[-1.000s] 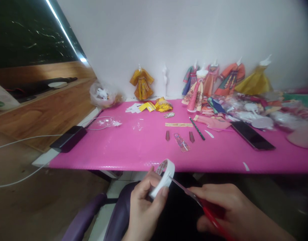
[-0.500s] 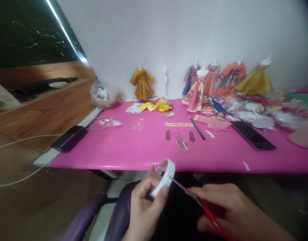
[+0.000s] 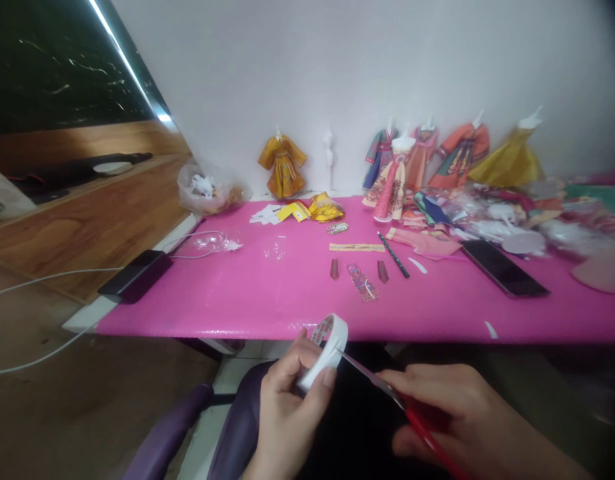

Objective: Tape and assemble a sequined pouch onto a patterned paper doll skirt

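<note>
A roll of white tape (image 3: 340, 333) is gripped in my left hand (image 3: 292, 400), thumb on its outer face and fingers curled at the core. My right hand (image 3: 452, 407) is closed around the red handles of a pair of scissors (image 3: 420, 427). The tip of the blades touches the outer side of the tape roll. Both hands are in front of the table edge, above my lap. On the table beyond lie a patterned fabric strip (image 3: 362, 283), two small dark fabric pieces (image 3: 383, 271), a yellowish strip (image 3: 356, 247) and a dark pencil (image 3: 393, 255).
The pink table (image 3: 212, 293) carries a black phone (image 3: 505, 268), a black box with a white cable (image 3: 136, 276) and a heap of fabric and plastic bags (image 3: 487, 213). Doll dresses (image 3: 282, 167) stand along the wall. A purple chair armrest (image 3: 170, 433) is lower left.
The hands, tape roll and scissors hold nearly the same pose. The whole view has shifted very slightly; the blade tip stays against the roll.
</note>
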Motion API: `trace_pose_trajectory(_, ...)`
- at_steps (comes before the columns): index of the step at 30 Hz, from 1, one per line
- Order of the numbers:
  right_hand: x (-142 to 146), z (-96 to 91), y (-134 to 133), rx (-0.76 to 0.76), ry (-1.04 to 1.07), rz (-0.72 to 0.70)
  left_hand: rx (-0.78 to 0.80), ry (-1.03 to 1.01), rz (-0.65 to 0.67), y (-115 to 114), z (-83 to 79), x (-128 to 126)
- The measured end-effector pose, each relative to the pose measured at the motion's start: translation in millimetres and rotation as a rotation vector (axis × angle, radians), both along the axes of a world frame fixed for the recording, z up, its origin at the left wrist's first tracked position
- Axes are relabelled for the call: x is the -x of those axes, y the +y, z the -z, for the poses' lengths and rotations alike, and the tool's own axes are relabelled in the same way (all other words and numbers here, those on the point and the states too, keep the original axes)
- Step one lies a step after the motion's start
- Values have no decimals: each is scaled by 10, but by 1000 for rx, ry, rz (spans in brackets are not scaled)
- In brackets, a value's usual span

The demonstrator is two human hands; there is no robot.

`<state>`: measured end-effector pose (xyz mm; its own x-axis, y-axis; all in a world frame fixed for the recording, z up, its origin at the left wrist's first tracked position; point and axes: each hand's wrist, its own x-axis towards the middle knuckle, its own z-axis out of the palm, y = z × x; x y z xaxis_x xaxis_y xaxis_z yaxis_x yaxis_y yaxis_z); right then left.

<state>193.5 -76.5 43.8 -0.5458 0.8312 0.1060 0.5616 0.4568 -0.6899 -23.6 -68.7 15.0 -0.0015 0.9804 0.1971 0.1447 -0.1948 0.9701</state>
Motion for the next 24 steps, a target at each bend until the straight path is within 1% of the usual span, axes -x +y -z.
trace_pose_trajectory(4,-26,44,-19,41,-6,-10,-19,11,-9,29,-1,2)
trace_pose_trajectory(7,-38,74,-13,47,-6,10,-19,27,-12,64,9,4)
trace_pose_trajectory(12,-33,132,21,-70,30,53,-31,67,-30,128,62,13)
trace_pose_trajectory(16,-40,207,51,-164,2,158,-23,91,-74,218,85,25)
trace_pose_trajectory(19,-75,270,101,-199,-24,215,-123,179,-83,379,70,60)
trace_pose_trajectory(22,-134,344,174,-203,-32,230,-222,385,-112,647,74,141)
trace_pose_trajectory(24,-174,400,222,-207,-45,246,-272,553,-136,854,112,214)
